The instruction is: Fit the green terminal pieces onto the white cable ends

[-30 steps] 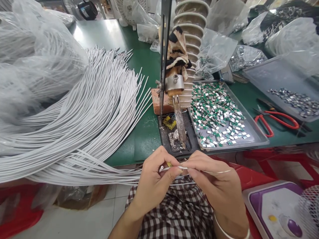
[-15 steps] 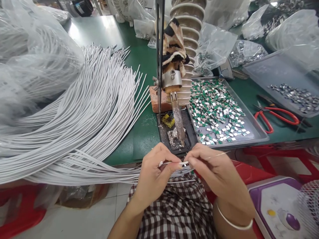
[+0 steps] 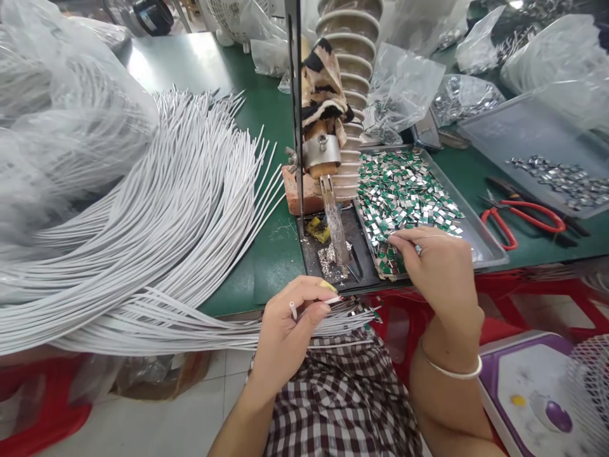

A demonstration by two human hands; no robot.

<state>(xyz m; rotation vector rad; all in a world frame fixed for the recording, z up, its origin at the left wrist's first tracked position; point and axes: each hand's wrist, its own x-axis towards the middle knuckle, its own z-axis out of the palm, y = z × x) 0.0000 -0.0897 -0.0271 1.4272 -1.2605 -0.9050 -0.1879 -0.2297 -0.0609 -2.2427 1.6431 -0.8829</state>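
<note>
My left hand (image 3: 292, 327) is closed in a pinch on a white cable (image 3: 335, 299), whose tip pokes out past the thumb and forefinger. Over the front of a metal tray (image 3: 488, 251), my right hand (image 3: 435, 263) reaches in with thumb and forefinger together at the small green-and-silver circuit boards (image 3: 404, 190). What those fingertips hold, if anything, is too small to make out. A soldering iron (image 3: 335, 222) points down from its stand between the hands, its tip over a black tray with solder scraps. Cables with small boards on their ends (image 3: 354, 311) lie across the lap.
A large bundle of white cables (image 3: 190, 190) spreads over the left of the green table. A ribbed duct (image 3: 352, 82) rises behind the iron beside a brick (image 3: 301, 190). Red-handled pliers (image 3: 533, 216) and a bin of metal shells (image 3: 528, 127) are at the right.
My right hand has left the cable and moved up and right to the tray of boards. My left hand keeps the cable, shifted slightly left.
</note>
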